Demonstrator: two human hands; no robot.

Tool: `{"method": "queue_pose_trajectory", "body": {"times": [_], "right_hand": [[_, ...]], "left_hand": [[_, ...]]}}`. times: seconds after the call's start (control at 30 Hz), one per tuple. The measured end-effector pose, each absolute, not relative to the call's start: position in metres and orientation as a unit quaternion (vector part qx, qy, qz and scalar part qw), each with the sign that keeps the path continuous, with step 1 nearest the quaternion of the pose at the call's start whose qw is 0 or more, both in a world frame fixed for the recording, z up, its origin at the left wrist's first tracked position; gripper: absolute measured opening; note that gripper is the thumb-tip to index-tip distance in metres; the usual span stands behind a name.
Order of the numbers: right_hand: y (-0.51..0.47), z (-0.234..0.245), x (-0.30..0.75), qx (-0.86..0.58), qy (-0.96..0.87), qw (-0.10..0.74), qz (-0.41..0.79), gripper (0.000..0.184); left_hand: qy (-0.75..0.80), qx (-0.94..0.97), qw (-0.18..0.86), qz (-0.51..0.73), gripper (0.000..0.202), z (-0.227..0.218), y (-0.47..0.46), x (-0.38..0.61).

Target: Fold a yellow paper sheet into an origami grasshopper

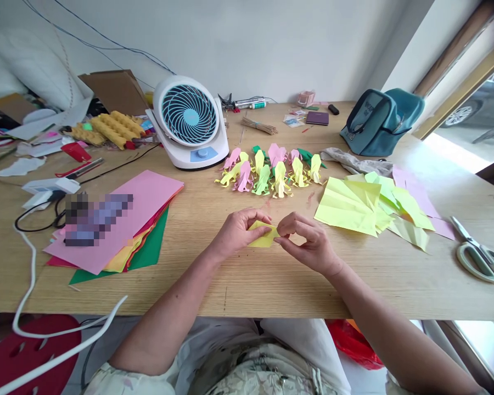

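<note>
A small folded piece of yellow paper (263, 239) is held between my two hands, just above the table (247, 291). My left hand (241, 233) grips its left part, thumb on top and fingers behind. At the right corner, my right hand (307, 241) pinches the paper between thumb and index finger. Beyond my hands stand several folded paper figures with curled strips at the bottom, among them a yellow one (280, 178), a pink one (243, 175) and a light green one (262, 180).
Yellow paper sheets (348, 203) lie to the right, with scissors (480, 255) farther right. A stack of coloured paper (148, 197) with a blurred-out item lies left. Behind are a white fan (189, 118), a bundle of thin sticks (258, 126) and a teal bag (381, 120).
</note>
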State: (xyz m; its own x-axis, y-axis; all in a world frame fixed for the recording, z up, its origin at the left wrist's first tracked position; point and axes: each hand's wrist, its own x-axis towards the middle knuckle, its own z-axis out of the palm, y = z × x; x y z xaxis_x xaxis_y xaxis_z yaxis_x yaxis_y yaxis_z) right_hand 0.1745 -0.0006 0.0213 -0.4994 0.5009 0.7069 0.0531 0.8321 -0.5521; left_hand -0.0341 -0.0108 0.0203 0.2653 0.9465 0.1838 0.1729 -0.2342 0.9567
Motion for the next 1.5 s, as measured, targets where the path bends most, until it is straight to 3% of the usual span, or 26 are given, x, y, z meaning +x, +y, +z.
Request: {"method": "queue_pose_trajectory", "body": {"times": [0.17, 0.37, 0.53, 0.67, 0.83, 1.13, 1.33, 1.5], "right_hand": [[-0.003, 0.019, 0.174, -0.181, -0.837, 0.466, 0.222, 0.017], [-0.007, 0.015, 0.173, -0.258, -0.832, 0.460, 0.172, 0.022], [-0.007, 0.016, 0.171, -0.261, -0.834, 0.464, 0.148, 0.020], [-0.005, 0.015, 0.171, -0.298, -0.819, 0.456, 0.179, 0.015], [-0.002, 0.011, 0.171, -0.316, -0.809, 0.443, 0.222, 0.025], [-0.002, 0.014, 0.167, -0.369, -0.718, 0.500, 0.313, 0.019], [-0.001, 0.015, 0.172, -0.348, -0.759, 0.447, 0.320, 0.038], [0.001, 0.015, 0.172, -0.356, -0.752, 0.441, 0.337, 0.032]], "left_hand": [[0.439, 0.656, 0.437, 0.431, 0.023, 0.022, -0.011, -0.035], [0.497, 0.688, 0.329, 0.414, 0.017, 0.027, -0.020, -0.027], [0.498, 0.689, 0.330, 0.411, 0.017, 0.025, -0.022, -0.022], [0.497, 0.687, 0.338, 0.409, 0.018, 0.022, -0.022, -0.022], [0.493, 0.688, 0.333, 0.416, 0.022, 0.019, -0.022, -0.019], [0.511, 0.665, 0.338, 0.427, 0.023, 0.016, -0.028, -0.014], [0.512, 0.661, 0.336, 0.433, 0.022, 0.018, -0.029, -0.013], [0.502, 0.662, 0.355, 0.428, 0.023, 0.014, -0.028, -0.012]]}}
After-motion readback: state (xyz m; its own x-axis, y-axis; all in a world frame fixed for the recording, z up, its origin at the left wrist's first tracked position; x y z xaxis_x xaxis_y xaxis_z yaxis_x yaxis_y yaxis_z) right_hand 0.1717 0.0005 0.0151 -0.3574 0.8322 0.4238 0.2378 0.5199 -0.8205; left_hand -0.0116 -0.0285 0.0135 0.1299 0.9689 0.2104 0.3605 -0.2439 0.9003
